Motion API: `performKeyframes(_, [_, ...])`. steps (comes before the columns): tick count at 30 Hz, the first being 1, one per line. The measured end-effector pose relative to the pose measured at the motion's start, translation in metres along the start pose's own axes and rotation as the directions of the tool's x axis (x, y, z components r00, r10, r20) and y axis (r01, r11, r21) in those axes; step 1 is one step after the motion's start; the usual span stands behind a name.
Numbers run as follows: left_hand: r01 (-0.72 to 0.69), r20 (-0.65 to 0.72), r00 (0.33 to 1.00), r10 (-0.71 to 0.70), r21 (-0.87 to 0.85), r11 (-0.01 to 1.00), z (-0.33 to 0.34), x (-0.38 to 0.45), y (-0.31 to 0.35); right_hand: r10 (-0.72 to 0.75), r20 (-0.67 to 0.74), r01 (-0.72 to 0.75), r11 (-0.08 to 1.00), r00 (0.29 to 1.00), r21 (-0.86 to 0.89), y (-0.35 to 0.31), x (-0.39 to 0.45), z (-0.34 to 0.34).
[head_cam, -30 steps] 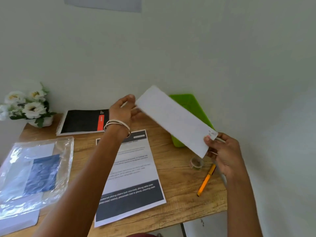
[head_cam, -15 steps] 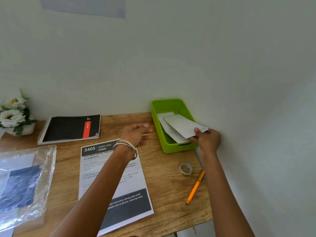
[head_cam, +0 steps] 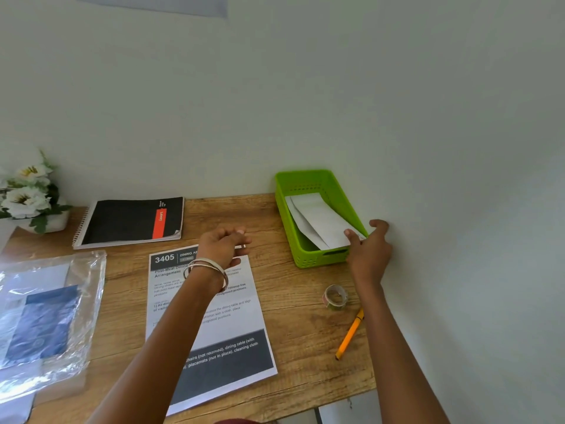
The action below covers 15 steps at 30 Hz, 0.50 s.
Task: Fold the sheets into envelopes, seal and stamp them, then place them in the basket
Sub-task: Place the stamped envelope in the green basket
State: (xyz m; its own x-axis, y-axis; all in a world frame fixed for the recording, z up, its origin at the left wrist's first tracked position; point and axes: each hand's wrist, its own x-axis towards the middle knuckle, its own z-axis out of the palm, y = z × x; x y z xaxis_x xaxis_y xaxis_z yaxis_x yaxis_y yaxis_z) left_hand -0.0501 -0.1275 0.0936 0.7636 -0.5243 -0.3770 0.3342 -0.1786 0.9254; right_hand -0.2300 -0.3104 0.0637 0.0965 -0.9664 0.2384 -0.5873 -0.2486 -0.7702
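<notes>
White envelope (head_cam: 321, 221) laid in green basket (head_cam: 308, 261) at the table's (head_cam: 299, 338) back right corner, near end pinched by right hand (head_cam: 368, 249), left hand (head_cam: 224, 243) held loosely curled, holding nothing, above printed sheet (head_cam: 214, 325).

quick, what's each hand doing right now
Left hand: holds nothing, fingers loosely curled above the printed sheet.
Right hand: pinches the top envelope in the green basket.

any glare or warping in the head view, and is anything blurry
Head view: strong glare on the plastic sleeve; wide-angle bending curves the table edges and wall; light is soft and even, shadows faint; the left hand is slightly motion-blurred; the printed sheet text stays readable.
</notes>
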Motion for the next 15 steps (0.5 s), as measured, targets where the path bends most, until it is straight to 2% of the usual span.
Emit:
performKeyframes(3, [-0.054,-0.041,0.997,0.058,0.095,0.994,-0.013,0.003,-0.002,-0.174,-0.050,0.177,0.982,0.983,0.071,-0.019,-0.019,-0.010])
performKeyframes(5, [-0.094,-0.090,0.989,0.115,0.213,0.973,-0.028,0.008,-0.005,-0.278,-0.005,0.274,0.946,0.961,0.173,-0.032,-0.040,-0.008])
performKeyframes(6, [-0.108,-0.113,0.983,0.146,0.284,0.953,-0.037,0.010,-0.008,-0.311,0.057,0.290,0.929,0.949,0.229,-0.036,-0.052,-0.004])
performKeyframes(8, [-0.120,-0.134,0.972,0.194,0.427,0.896,-0.057,0.013,-0.014,-0.334,0.271,0.252,0.921,0.903,0.296,-0.038,-0.075,0.010])
performKeyframes(10, [-0.112,-0.132,0.966,0.221,0.557,0.823,-0.076,0.012,-0.021,-0.285,0.531,0.158,0.949,0.798,0.272,-0.035,-0.093,0.025])
performKeyframes(12, [-0.111,-0.085,0.970,0.230,0.685,0.720,-0.096,0.009,-0.032,-0.222,0.716,0.151,0.975,0.662,0.163,-0.029,-0.108,0.036])
performKeyframes(14, [-0.133,-0.018,0.975,0.223,0.755,0.642,-0.112,0.003,-0.048,-0.194,0.800,0.248,0.967,0.568,0.058,-0.021,-0.116,0.041])
performKeyframes(15, [-0.135,-0.007,0.975,0.224,0.779,0.613,-0.119,-0.001,-0.055,-0.186,0.812,0.287,0.958,0.553,0.024,-0.019,-0.119,0.042])
